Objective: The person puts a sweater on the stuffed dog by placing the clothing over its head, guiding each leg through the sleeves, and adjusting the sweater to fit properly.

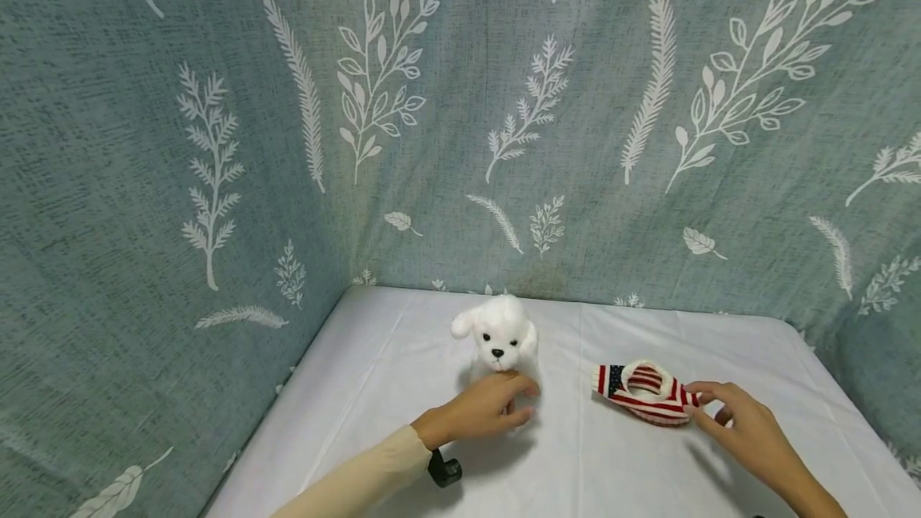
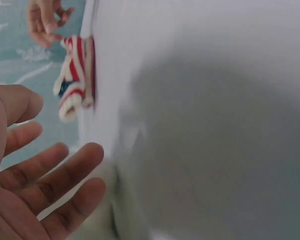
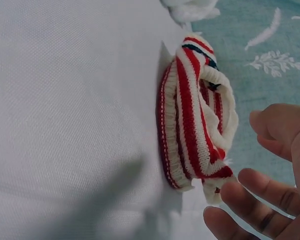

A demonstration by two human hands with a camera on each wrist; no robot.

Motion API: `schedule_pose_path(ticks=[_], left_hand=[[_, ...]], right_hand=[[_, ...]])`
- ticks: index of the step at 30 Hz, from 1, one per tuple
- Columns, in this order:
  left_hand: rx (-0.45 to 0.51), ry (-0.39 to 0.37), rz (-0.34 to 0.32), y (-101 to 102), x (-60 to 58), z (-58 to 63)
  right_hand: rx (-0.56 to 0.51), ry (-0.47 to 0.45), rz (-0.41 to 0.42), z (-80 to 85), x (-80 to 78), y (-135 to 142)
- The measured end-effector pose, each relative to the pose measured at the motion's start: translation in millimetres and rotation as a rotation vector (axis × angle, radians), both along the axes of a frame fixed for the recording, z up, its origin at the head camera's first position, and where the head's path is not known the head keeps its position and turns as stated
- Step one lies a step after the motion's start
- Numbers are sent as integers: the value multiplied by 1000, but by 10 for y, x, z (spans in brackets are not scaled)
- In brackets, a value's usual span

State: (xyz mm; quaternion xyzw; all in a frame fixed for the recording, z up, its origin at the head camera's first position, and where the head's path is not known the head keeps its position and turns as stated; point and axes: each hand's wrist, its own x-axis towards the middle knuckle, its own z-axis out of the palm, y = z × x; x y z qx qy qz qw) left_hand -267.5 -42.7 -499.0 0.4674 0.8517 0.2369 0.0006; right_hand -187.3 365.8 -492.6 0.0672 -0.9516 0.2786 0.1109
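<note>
A white plush dog sits upright on the table, facing the head camera. My left hand is in front of its chest, fingers spread and loosely bent in the left wrist view, holding nothing; whether it touches the fur I cannot tell. To the dog's right lies a small knitted sweater with red and white stripes, a dark blue starred patch and a cream neck opening facing up. My right hand is at its right sleeve. In the right wrist view, thumb and fingers stand apart beside the sweater, not pinching it.
A white cloth covers the table. Blue-green curtain fabric with white leaf prints rises behind it and at both sides. A small black device is strapped at my left wrist, below a beige sleeve.
</note>
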Motion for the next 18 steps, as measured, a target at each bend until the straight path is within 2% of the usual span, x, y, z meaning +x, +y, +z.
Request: schedule_pose_path(ticks=[4, 9, 18], left_hand=[[-4, 3, -23, 244, 3, 13], [-6, -14, -13, 515, -43, 1], [6, -42, 79, 900, -175, -43]], right_hand=[[12, 8, -12, -24, -36, 11], [12, 21, -12, -48, -72, 16], [16, -33, -10, -74, -130, 38]])
